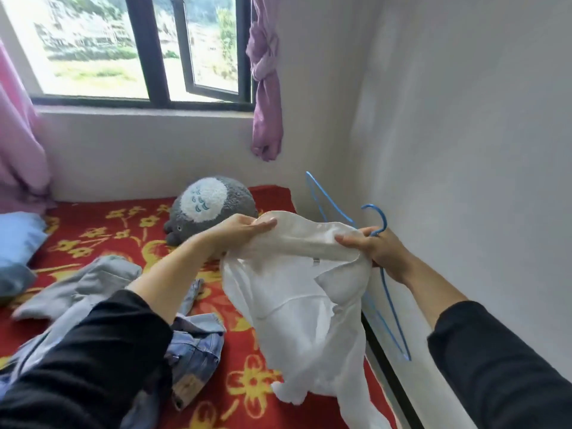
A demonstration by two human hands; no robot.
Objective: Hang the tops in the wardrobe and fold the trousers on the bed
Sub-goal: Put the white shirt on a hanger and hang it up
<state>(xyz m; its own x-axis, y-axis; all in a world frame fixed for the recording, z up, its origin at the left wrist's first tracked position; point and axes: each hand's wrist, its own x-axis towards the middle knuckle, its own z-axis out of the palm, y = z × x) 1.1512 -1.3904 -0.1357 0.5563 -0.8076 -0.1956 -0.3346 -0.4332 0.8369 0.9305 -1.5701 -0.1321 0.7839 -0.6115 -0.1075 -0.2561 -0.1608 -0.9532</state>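
Observation:
A white top (306, 298) hangs above the bed between my hands. My left hand (238, 230) grips its collar at the left. At the right, my right hand (371, 246) pinches the collar's other side and holds a blue wire hanger (388, 292) near its hook; the hanger's lower arm runs down beside the top and its upper arm sticks up behind it. Blue jeans (195, 345) lie crumpled on the bed under my left arm. A grey garment (89, 283) lies to their left.
The bed carries a red blanket with yellow flowers (244, 385). A grey plush toy (210, 205) sits by the wall under the window, and a blue pillow (17, 239) lies at the left. A white wall (464, 150) stands close on the right. Purple curtains flank the window.

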